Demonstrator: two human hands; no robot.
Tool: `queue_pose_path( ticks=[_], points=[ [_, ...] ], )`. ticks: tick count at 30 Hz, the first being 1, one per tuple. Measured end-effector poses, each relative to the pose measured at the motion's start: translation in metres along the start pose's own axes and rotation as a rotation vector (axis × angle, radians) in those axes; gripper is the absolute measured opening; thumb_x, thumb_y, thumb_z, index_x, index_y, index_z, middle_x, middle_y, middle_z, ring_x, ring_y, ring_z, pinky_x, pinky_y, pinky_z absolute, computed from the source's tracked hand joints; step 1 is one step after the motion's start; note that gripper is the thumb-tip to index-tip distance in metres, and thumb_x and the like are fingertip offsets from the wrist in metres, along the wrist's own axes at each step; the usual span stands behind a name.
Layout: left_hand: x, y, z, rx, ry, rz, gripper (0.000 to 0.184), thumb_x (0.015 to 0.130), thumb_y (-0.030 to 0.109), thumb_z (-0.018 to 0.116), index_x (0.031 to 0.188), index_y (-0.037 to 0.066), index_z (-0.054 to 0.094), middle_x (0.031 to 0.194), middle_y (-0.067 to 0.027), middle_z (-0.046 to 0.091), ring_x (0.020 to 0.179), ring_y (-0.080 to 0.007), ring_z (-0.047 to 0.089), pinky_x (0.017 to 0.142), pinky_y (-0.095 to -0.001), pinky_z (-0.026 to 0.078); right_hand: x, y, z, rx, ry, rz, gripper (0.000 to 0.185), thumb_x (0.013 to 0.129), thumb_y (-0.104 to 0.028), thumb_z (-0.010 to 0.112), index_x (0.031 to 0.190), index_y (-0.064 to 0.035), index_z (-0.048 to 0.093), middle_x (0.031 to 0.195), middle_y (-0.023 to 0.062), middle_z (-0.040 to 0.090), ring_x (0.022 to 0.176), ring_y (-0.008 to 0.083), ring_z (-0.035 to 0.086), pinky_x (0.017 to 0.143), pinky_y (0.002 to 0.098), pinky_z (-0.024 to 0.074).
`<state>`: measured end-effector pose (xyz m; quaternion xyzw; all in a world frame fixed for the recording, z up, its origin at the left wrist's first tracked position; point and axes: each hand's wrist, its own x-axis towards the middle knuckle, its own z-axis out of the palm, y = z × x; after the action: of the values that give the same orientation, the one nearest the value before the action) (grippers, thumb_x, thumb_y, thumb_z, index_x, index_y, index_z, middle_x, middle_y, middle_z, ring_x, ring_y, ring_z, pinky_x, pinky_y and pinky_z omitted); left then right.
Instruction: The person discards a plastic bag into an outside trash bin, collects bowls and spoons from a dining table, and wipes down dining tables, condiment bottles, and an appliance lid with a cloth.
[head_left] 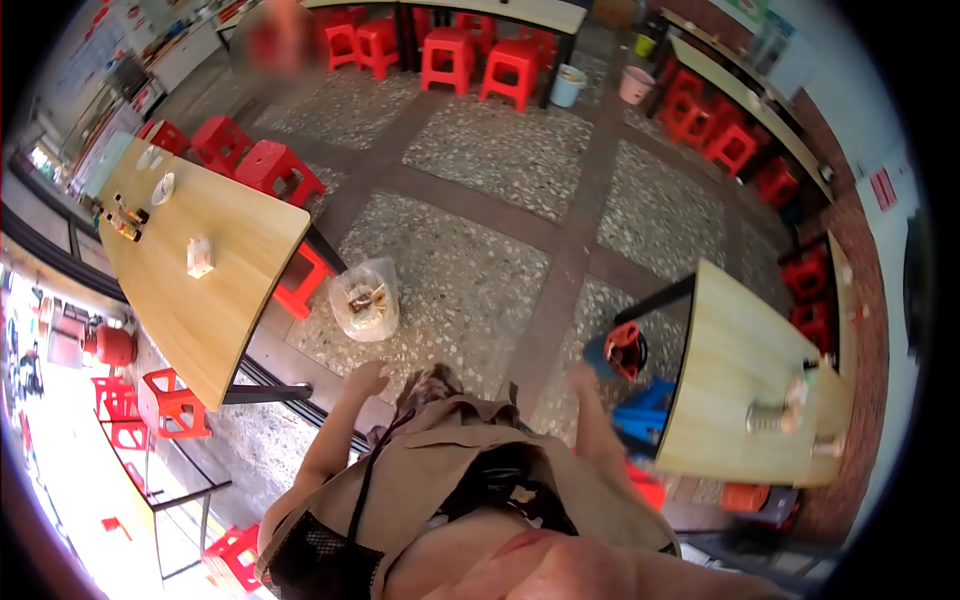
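Note:
My left hand (368,379) hangs low in front of my body, below a white plastic bag-lined bin (366,300) that stands on the speckled floor with waste in it. The hand does not touch the bin; how its fingers lie is hard to make out. On the other side, my right hand (581,376) hangs near a dark blue bin (600,355) with a red and black bag in it, and a gap shows between them. Its fingers are blurred. No object can be seen in either hand. A brown apron (420,470) covers my front.
A wooden table (250,270) on the left holds bottles, a tissue pack and a bowl. Another table (730,350) stands at the right, with a blue stool (645,408) beside it. Red stools (447,58) line the far tables. A blurred person (280,40) is at the back left.

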<state>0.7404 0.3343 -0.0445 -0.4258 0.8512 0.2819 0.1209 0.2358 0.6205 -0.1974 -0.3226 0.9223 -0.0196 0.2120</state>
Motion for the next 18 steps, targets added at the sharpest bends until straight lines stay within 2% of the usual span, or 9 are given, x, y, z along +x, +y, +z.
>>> queue_pose_path(
  ticks=[1, 4, 7, 11, 13, 15, 16, 17, 18],
  points=[
    [0.006, -0.017, -0.001, -0.059, 0.069, -0.009, 0.039, 0.08, 0.022, 0.06, 0.114, 0.002, 0.059, 0.112, -0.0227, 0.062, 0.106, -0.0363, 0.059, 0.091, -0.044, 0.047, 0.049, -0.054, -0.069, 0.616, 0.012, 0.11, 0.027, 0.077, -0.03, 0.062, 0.086, -0.0055, 0.067, 0.083, 0.0151, 0.068, 0.079, 0.0314, 0.066, 0.071, 0.0406, 0.0511],
    [0.023, 0.0, -0.052, 0.016, -0.119, -0.399, 0.046, 0.079, 0.027, 0.063, 0.118, 0.005, 0.058, 0.117, -0.021, 0.06, 0.11, -0.035, 0.057, 0.091, -0.0427, 0.048, 0.169, -0.189, -0.212, 1.093, 0.088, -0.201, 0.024, 0.086, -0.026, 0.059, 0.088, -0.003, 0.065, 0.074, 0.0078, 0.066, 0.07, 0.0169, 0.064, 0.066, 0.033, 0.05],
    [0.093, 0.026, -0.078, -0.021, -0.185, -0.663, 0.049, 0.078, 0.028, 0.065, 0.121, 0.006, 0.057, 0.118, -0.0187, 0.061, 0.113, -0.0325, 0.057, 0.094, -0.0425, 0.047, 0.275, -0.259, -0.272, 0.962, 0.036, -0.349, 0.021, 0.09, -0.022, 0.056, 0.087, -0.0021, 0.064, 0.073, 0.0049, 0.065, 0.07, 0.0119, 0.062, 0.065, 0.0296, 0.0492],
    [0.308, 0.04, -0.094, 0.025, -0.292, -0.407, 0.033, 0.077, 0.023, 0.064, 0.104, 0.004, 0.066, 0.103, -0.0188, 0.066, 0.098, -0.0351, 0.064, 0.085, -0.0453, 0.05, 0.381, -0.244, -0.251, 0.504, -0.018, -0.405, 0.025, 0.083, -0.027, 0.064, 0.093, -0.0037, 0.066, 0.083, 0.0126, 0.067, 0.079, 0.0217, 0.065, 0.074, 0.0364, 0.0502],
    [0.428, 0.127, -0.165, 0.122, -0.227, -0.286, 0.024, 0.078, 0.015, 0.06, 0.099, 0.006, 0.068, 0.105, -0.0174, 0.067, 0.095, -0.0325, 0.066, 0.082, -0.0466, 0.052, 0.418, -0.171, -0.206, 0.22, -0.118, -0.42, 0.031, 0.079, -0.037, 0.058, 0.08, -0.0068, 0.067, 0.079, 0.0161, 0.067, 0.076, 0.0315, 0.066, 0.067, 0.0434, 0.0502],
    [0.531, 0.226, -0.255, 0.069, -0.002, -0.018, 0.021, 0.078, 0.014, 0.057, 0.097, 0.006, 0.066, 0.095, -0.0154, 0.068, 0.088, -0.034, 0.066, 0.072, -0.0459, 0.054, 0.427, -0.109, -0.229, 0.092, -0.496, -0.433, 0.033, 0.079, -0.039, 0.057, 0.081, -0.0077, 0.067, 0.077, 0.0165, 0.066, 0.076, 0.0311, 0.066, 0.064, 0.0441, 0.0495],
    [0.577, 0.265, -0.283, -0.031, 0.353, 0.249, 0.019, 0.078, 0.016, 0.056, 0.093, 0.006, 0.065, 0.091, -0.0156, 0.067, 0.086, -0.0337, 0.066, 0.068, -0.0454, 0.053, 0.44, -0.084, -0.235, 0.079, -0.58, -0.302, 0.033, 0.079, -0.038, 0.057, 0.081, -0.0074, 0.067, 0.077, 0.016, 0.066, 0.075, 0.0304, 0.065, 0.064, 0.0436, 0.0494],
    [0.645, 0.301, -0.303, -0.011, 0.25, 0.295, 0.019, 0.079, 0.017, 0.055, 0.092, 0.008, 0.065, 0.089, -0.0145, 0.067, 0.086, -0.0329, 0.066, 0.067, -0.0454, 0.053, 0.459, -0.061, -0.244, 0.083, -0.643, -0.166, 0.032, 0.079, -0.038, 0.057, 0.081, -0.0072, 0.067, 0.077, 0.0155, 0.066, 0.075, 0.0297, 0.065, 0.064, 0.043, 0.0492],
    [0.69, 0.34, -0.334, -0.063, 0.395, 0.421, 0.019, 0.078, 0.017, 0.056, 0.092, 0.009, 0.065, 0.088, -0.0145, 0.066, 0.086, -0.0333, 0.065, 0.067, -0.0458, 0.053, 0.48, -0.042, -0.252, 0.108, -0.672, -0.044, 0.032, 0.08, -0.037, 0.057, 0.082, -0.007, 0.067, 0.077, 0.015, 0.066, 0.074, 0.029, 0.065, 0.063, 0.0425, 0.0491]
  ],
)
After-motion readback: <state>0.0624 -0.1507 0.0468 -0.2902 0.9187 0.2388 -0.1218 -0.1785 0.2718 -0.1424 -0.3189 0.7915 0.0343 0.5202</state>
